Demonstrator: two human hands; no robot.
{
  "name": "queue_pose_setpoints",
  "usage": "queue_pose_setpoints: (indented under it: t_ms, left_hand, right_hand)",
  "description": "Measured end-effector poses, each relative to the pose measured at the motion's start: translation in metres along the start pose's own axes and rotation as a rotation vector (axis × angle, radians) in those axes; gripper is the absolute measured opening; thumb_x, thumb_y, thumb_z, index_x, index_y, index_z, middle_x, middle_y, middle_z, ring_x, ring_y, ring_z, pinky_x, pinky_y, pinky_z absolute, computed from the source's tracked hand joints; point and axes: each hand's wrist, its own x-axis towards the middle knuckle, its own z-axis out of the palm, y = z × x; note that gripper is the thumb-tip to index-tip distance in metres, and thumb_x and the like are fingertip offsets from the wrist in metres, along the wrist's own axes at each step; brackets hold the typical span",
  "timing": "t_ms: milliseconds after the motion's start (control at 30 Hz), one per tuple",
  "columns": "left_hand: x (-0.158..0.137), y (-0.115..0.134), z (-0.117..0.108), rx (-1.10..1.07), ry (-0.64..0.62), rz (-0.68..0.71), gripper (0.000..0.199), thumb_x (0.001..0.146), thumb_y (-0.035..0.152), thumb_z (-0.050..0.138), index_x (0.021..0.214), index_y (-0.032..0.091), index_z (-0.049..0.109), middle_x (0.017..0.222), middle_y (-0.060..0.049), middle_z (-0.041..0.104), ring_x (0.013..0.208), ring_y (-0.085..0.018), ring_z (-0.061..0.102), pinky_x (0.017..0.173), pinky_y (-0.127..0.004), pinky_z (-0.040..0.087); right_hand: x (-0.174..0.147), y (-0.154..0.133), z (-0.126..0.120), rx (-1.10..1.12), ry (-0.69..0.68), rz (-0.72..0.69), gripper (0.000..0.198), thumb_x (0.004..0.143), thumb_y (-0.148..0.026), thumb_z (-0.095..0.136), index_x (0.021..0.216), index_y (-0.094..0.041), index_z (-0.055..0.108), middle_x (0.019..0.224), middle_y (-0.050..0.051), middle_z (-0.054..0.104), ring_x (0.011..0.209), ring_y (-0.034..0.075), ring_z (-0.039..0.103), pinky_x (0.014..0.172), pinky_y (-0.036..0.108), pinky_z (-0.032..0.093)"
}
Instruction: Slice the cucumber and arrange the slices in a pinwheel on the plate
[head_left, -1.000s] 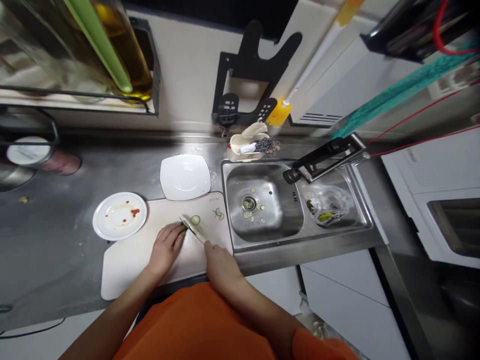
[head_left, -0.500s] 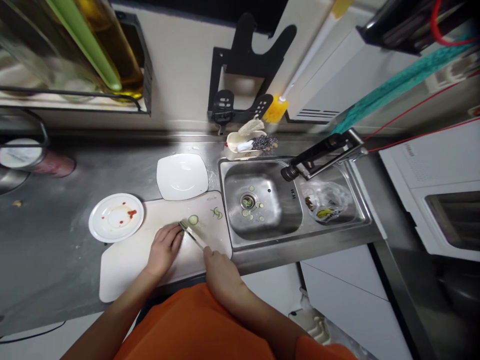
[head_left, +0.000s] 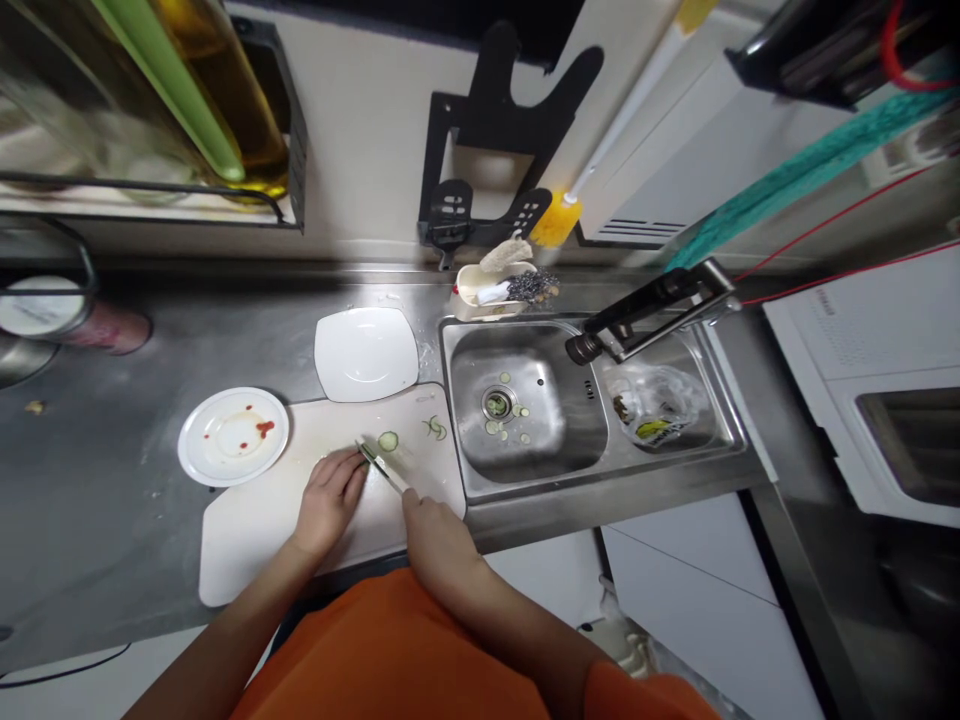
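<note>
A knife (head_left: pixel 390 474) with a pale handle is in my right hand (head_left: pixel 441 540), its fingers wrapped round the grip. Its blade slants up and left to the fingertips of my left hand (head_left: pixel 327 500). Those fingers are bent and pressed together on the white cutting board (head_left: pixel 251 540), holding cucumber that is mostly hidden; only a green edge shows beside the blade. Right of the blade tip lies a single round cucumber slice (head_left: pixel 388 441). Thin curved cucumber strips (head_left: pixel 435 428) rest near the board's right end.
A square white plate (head_left: pixel 366 352) touches the board's far edge. On the left is a round plate (head_left: pixel 196 462) with red sauce spots. To the right, a steel sink (head_left: pixel 555 440) has several cucumber slices round its drain, under a black faucet (head_left: pixel 630 315). A sponge holder (head_left: pixel 466 300) stands behind.
My right hand and the knife have shifted slightly left, the blade closer to my left fingertips. My left hand stays in place. The whole view has moved a little.
</note>
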Motion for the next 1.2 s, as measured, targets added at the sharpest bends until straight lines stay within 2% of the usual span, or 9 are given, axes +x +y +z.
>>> queue_pose_setpoints:
  t_ms: [200, 467, 633, 1033, 1200]
  left_hand:
    - [0.002, 0.002, -0.001, -0.013, -0.007, -0.001, 0.019, 0.09, 0.025, 0.05, 0.102, 0.02, 0.063, 0.103, -0.008, 0.068, 0.098, -0.021, 0.062, 0.091, -0.039, 0.049]
    - [0.0, 0.0, 0.001, -0.034, -0.009, -0.026, 0.021, 0.09, 0.026, 0.051, 0.105, 0.021, 0.064, 0.106, -0.008, 0.068, 0.101, -0.022, 0.062, 0.093, -0.04, 0.049]
    - [0.0, 0.001, 0.001, -0.038, -0.012, -0.037, 0.022, 0.091, 0.027, 0.05, 0.105, 0.021, 0.065, 0.106, -0.008, 0.069, 0.101, -0.022, 0.062, 0.093, -0.041, 0.049]
    - [-0.001, 0.002, 0.0, -0.042, 0.0, -0.044, 0.025, 0.091, 0.029, 0.049, 0.108, 0.022, 0.065, 0.109, -0.009, 0.067, 0.102, -0.023, 0.062, 0.092, -0.041, 0.049]
    - [0.0, 0.002, 0.0, -0.023, 0.0, -0.023, 0.022, 0.091, 0.028, 0.049, 0.106, 0.021, 0.064, 0.106, -0.009, 0.068, 0.1, -0.022, 0.062, 0.091, -0.039, 0.049]
  right_hand:
    - [0.012, -0.004, 0.0, 0.011, 0.008, -0.02, 0.035, 0.091, -0.002, 0.029, 0.115, -0.013, 0.052, 0.097, 0.014, 0.067, 0.096, 0.023, 0.065, 0.073, 0.028, 0.052]
    - [0.039, -0.005, 0.015, 0.03, 0.082, -0.073, 0.037, 0.089, -0.002, 0.028, 0.116, -0.01, 0.053, 0.098, 0.015, 0.068, 0.097, 0.023, 0.065, 0.076, 0.03, 0.051]
    - [0.046, -0.006, 0.019, 0.042, 0.059, -0.062, 0.039, 0.09, -0.003, 0.028, 0.119, -0.01, 0.053, 0.1, 0.016, 0.068, 0.097, 0.022, 0.065, 0.077, 0.029, 0.051]
    - [0.028, 0.015, 0.014, 0.035, 0.038, -0.011, 0.037, 0.088, -0.002, 0.033, 0.119, -0.013, 0.05, 0.099, 0.013, 0.067, 0.098, 0.024, 0.064, 0.076, 0.03, 0.048]
    - [0.011, 0.011, 0.006, 0.006, 0.027, -0.008, 0.036, 0.089, -0.002, 0.032, 0.118, -0.015, 0.049, 0.098, 0.014, 0.067, 0.096, 0.024, 0.065, 0.073, 0.029, 0.049]
